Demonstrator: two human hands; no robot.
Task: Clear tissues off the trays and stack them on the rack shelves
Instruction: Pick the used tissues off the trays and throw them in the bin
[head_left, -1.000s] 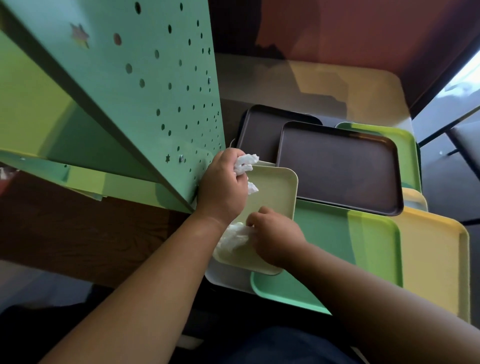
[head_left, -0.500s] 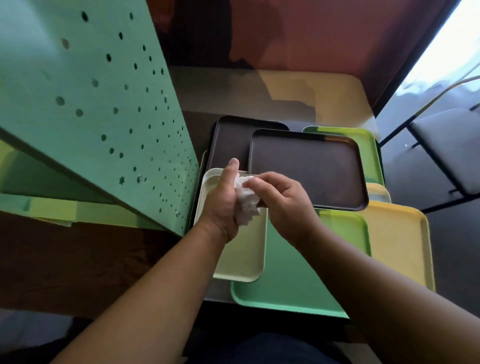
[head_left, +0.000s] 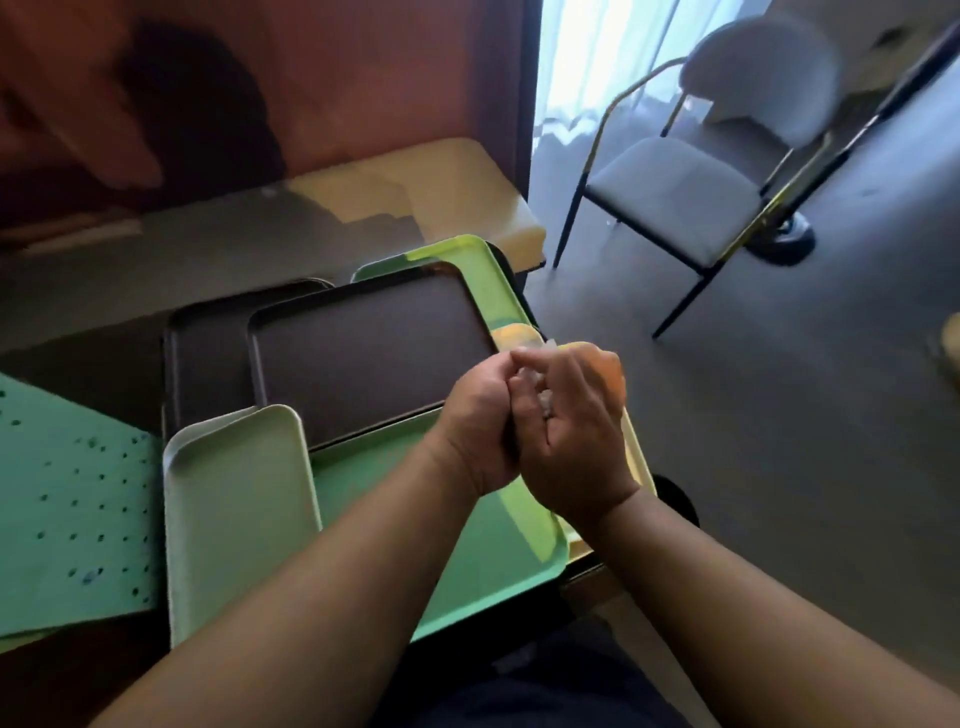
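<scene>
My left hand (head_left: 475, 421) and my right hand (head_left: 576, 431) are pressed together over the right side of the trays, both closed around white tissues (head_left: 543, 397) that barely show between the fingers. A small pale tray (head_left: 234, 509) lies bare at the front left. It overlaps a large green tray (head_left: 467, 551). Behind them sit two dark brown trays (head_left: 363, 353), a lime green tray (head_left: 483, 265) and a yellow tray (head_left: 636, 452), partly hidden by my hands. The green perforated rack panel (head_left: 72, 514) is at the left edge.
The trays rest on a table (head_left: 156, 260) against a reddish wall. To the right, past the table's edge, is grey floor with a grey chair (head_left: 691, 176) on dark legs near a bright window. A dark round object (head_left: 675, 499) sits under the table's edge.
Both hands lifted off the pale tray and moved right with the tissues balled between them. The pale tray is now bare. The view swung right, showing the chair and floor.
</scene>
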